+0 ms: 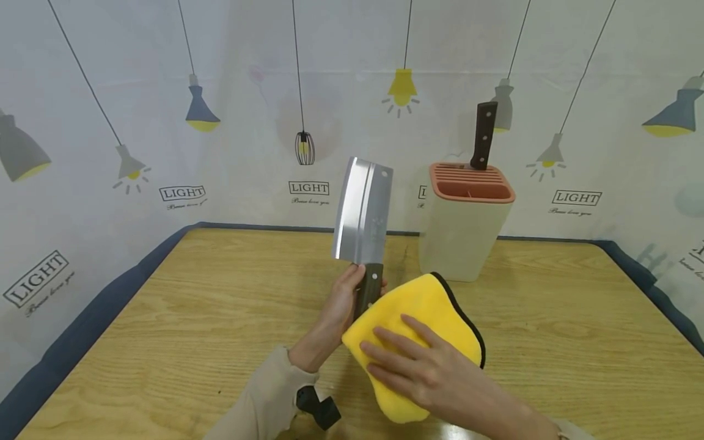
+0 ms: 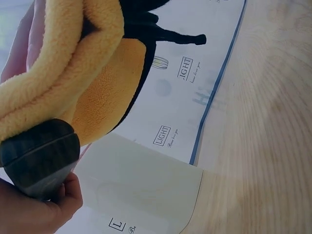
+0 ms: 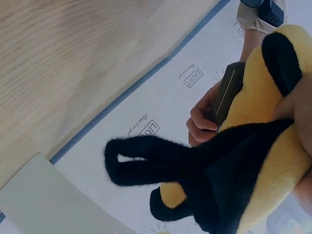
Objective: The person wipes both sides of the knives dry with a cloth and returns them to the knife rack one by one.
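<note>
My left hand [image 1: 333, 308] grips the dark handle of a cleaver [image 1: 364, 214], its broad shiny blade pointing up and away. A yellow cloth [image 1: 420, 299] with black edging is in my right hand [image 1: 426, 370], fingers spread across its top. The right wrist view shows the thumb on the cloth's underside and a black loop [image 3: 146, 180] hanging from the edge. The cloth overlaps the lower end of the handle; in the left wrist view it folds right against the handle butt [image 2: 46, 151].
A cream knife block [image 1: 453, 241] with an orange slotted top stands at the back right of the wooden table [image 1: 181, 318]. A dark-handled knife [image 1: 484, 134] sticks up from it. Behind hangs a sheet [image 1: 236, 159] printed with lamps. A black device [image 1: 319, 407] sits at my left wrist.
</note>
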Action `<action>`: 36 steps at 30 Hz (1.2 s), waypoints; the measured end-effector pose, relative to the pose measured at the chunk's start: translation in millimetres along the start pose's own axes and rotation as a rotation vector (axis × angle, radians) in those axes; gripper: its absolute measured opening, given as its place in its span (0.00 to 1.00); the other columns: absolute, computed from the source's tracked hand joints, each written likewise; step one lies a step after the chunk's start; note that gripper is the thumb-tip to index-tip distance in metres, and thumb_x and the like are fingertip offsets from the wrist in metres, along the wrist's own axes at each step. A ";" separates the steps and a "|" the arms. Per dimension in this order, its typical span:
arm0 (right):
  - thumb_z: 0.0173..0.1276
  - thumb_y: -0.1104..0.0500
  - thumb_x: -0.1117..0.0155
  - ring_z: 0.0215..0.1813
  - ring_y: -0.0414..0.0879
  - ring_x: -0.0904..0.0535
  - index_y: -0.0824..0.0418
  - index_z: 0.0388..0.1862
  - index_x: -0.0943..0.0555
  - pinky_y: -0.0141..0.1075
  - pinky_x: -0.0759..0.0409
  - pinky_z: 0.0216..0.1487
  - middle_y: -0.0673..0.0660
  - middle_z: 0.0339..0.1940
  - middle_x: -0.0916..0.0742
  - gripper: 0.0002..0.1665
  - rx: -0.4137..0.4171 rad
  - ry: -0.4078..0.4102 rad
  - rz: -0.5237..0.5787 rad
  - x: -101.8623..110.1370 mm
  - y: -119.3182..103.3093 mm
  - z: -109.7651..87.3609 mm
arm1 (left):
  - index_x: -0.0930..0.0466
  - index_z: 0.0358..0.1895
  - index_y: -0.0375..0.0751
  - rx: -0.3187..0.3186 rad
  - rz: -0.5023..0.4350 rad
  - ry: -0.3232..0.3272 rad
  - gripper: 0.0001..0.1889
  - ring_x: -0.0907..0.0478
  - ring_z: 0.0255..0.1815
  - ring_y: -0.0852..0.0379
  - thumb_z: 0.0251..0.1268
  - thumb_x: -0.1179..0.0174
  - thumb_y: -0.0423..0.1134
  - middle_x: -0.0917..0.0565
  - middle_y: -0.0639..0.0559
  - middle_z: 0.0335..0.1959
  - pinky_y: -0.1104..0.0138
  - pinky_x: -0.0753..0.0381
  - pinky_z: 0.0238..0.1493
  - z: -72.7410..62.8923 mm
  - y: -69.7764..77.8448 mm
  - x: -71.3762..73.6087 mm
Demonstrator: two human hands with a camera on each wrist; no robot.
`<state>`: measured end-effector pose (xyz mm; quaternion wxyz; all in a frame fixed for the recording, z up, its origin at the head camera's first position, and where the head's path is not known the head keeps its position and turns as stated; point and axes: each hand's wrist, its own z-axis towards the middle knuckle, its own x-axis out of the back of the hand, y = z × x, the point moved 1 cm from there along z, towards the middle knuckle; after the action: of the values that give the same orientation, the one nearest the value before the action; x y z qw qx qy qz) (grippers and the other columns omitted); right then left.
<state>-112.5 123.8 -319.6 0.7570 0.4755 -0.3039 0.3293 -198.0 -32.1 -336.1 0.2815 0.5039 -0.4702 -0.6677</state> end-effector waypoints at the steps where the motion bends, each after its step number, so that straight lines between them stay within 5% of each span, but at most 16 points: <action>1: 0.51 0.63 0.40 0.61 0.51 0.32 0.54 0.51 0.23 0.51 0.34 0.57 0.53 0.58 0.25 0.24 -0.003 0.005 -0.003 -0.2 0.5 0.2 | 0.45 0.62 0.35 0.000 -0.002 0.006 0.20 0.28 0.31 0.62 0.73 0.72 0.40 0.30 0.49 0.36 0.73 0.25 0.34 0.0 -0.3 0.0; 6: 0.62 0.68 0.58 0.61 0.51 0.32 0.55 0.52 0.23 0.51 0.34 0.58 0.54 0.58 0.25 0.23 -0.023 0.009 -0.015 -0.9 3.8 0.9 | 0.39 0.52 0.35 0.016 -0.004 0.038 0.17 0.28 0.28 0.62 0.72 0.70 0.42 0.28 0.50 0.33 0.73 0.25 0.31 -0.7 -1.9 -0.2; 10: 0.49 0.66 0.46 0.60 0.51 0.31 0.55 0.51 0.23 0.50 0.33 0.57 0.53 0.58 0.25 0.27 -0.049 -0.013 -0.011 -2.2 7.7 2.2 | 0.35 0.45 0.37 0.028 0.040 0.069 0.16 0.27 0.26 0.63 0.71 0.69 0.44 0.27 0.52 0.31 0.73 0.25 0.29 -1.8 -2.8 0.3; 18: 0.39 0.67 0.29 0.60 0.51 0.31 0.55 0.51 0.23 0.50 0.33 0.57 0.53 0.57 0.24 0.34 -0.099 -0.044 0.014 -4.6 18.4 2.3 | 0.32 0.39 0.38 0.051 0.155 0.079 0.22 0.30 0.25 0.63 0.70 0.71 0.52 0.28 0.53 0.27 0.73 0.28 0.28 -3.6 -3.8 0.7; 25: 0.36 0.70 0.28 0.59 0.50 0.30 0.55 0.53 0.24 0.49 0.32 0.57 0.53 0.59 0.26 0.38 -0.150 -0.059 0.024 -7.4 29.8 1.0 | 0.31 0.31 0.36 0.012 0.318 0.030 0.31 0.29 0.20 0.63 0.67 0.73 0.61 0.27 0.53 0.22 0.73 0.28 0.24 -6.1 -5.9 0.6; 28: 0.38 0.71 0.29 0.59 0.50 0.30 0.56 0.52 0.24 0.49 0.32 0.56 0.53 0.58 0.25 0.37 -0.168 -0.054 0.020 -8.6 35.8 0.6 | 0.31 0.37 0.34 0.008 0.341 -0.002 0.33 0.27 0.20 0.63 0.65 0.68 0.64 0.26 0.53 0.23 0.72 0.26 0.24 -7.1 -7.8 -0.1; 36: 0.41 0.71 0.31 0.59 0.52 0.29 0.57 0.53 0.24 0.50 0.31 0.54 0.55 0.58 0.25 0.35 -0.231 -0.058 0.077 -12.5 52.9 -3.6 | 0.39 0.54 0.32 -0.033 0.352 -0.224 0.31 0.29 0.24 0.61 0.58 0.45 0.55 0.26 0.49 0.29 0.71 0.27 0.26 -13.2 -12.6 2.7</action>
<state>-161.1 141.9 -303.1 0.7844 0.3824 -0.3795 0.3073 -185.4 -33.9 -349.4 0.3480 0.3322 -0.5684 -0.6675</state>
